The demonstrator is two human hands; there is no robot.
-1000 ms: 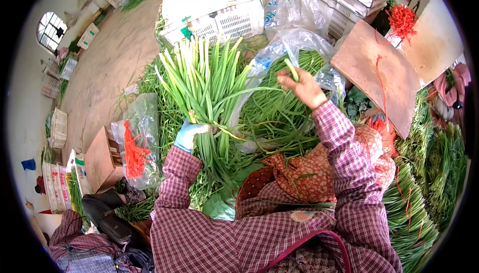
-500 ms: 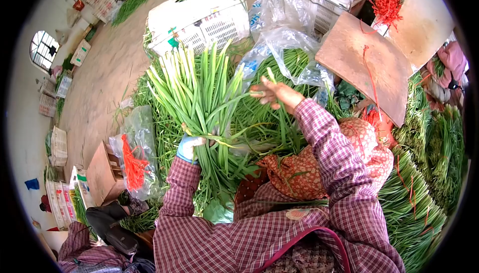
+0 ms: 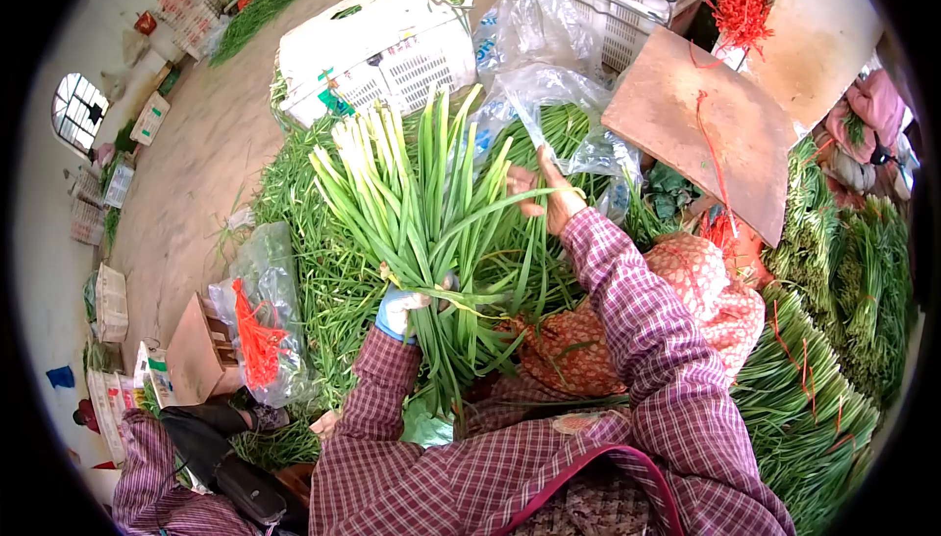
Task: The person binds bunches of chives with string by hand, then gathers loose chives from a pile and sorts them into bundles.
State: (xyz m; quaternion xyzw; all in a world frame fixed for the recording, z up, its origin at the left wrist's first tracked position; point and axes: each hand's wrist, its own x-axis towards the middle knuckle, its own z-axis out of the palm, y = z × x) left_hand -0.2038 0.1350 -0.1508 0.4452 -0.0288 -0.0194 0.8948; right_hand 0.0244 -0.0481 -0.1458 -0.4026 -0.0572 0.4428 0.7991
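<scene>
- We hold a bunch of green stalks [image 3: 417, 198] in our left hand [image 3: 400, 309], its gloved fingers clenched around the lower part, pale ends fanned upward and leaves drooping below.
- Our right hand [image 3: 554, 193] is raised just beside the bunch, thumb and fingers apart, with a long leaf from the bunch reaching across to it; we cannot tell for sure whether those fingers pinch a stalk, as they are small and partly blurred.
- Around and beneath the bunch we see a heap of loose greens [image 3: 338, 306], and a clear plastic bag [image 3: 539, 31] beyond it.
- Past the heap we have a white crate [image 3: 377, 56] on the floor.
- To our right a brown board [image 3: 701, 129] leans at a slant, with bundled greens [image 3: 799, 404] lying nearer us.
- At our left, red ties [image 3: 257, 340] lie on plastic near another person's sleeve [image 3: 147, 448].
- A floral cloth [image 3: 578, 355] covers our lap.
</scene>
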